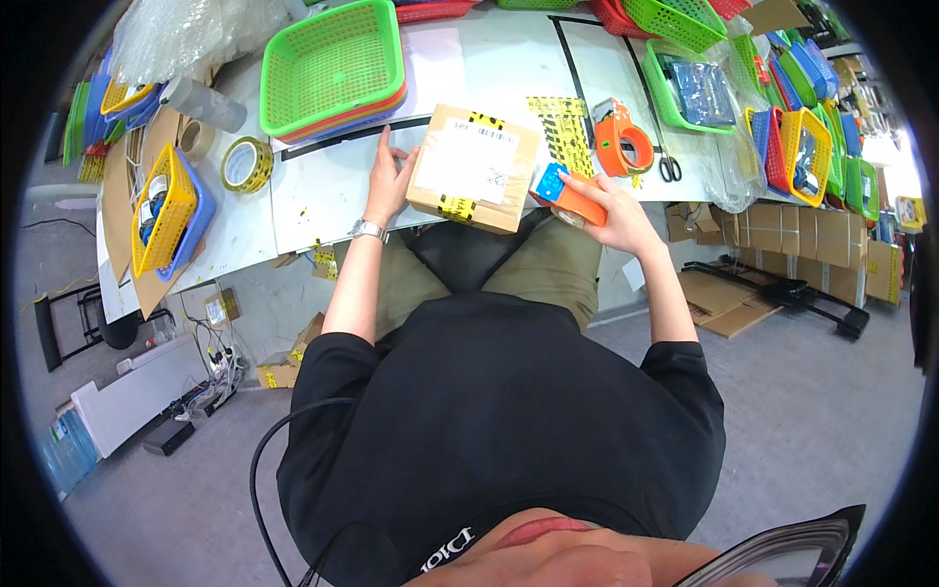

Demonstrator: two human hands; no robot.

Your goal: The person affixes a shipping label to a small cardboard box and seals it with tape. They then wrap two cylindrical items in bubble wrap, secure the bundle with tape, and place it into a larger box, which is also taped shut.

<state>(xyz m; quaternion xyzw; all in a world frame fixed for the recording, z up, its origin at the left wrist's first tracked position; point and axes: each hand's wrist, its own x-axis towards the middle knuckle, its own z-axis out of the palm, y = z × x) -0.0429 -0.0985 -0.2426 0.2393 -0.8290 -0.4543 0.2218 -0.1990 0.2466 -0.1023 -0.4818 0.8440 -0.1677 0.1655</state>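
The head view is showing a yellow basket (pixel 184 199) carrying a bottle-like item (pixel 156 191), and a green basket (pixel 656 93) holding one dark packet (pixel 704 95). One cardboard box (pixel 469 166) is lying at the tabletop's (pixel 313 207) near edge, between two hands: the left hand (pixel 387 186) is spreading its fingers wide at the box's left side; the right hand (pixel 618 213) is gripping one of two orange tape dispensers (pixel 572 204).

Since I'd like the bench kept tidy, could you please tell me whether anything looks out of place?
Mildly: yellow-and-black tape strips seem stuck on the tabletop beside the carton, rather than on a package, and flattened cardboard lies on the floor at the right. I see no spill.
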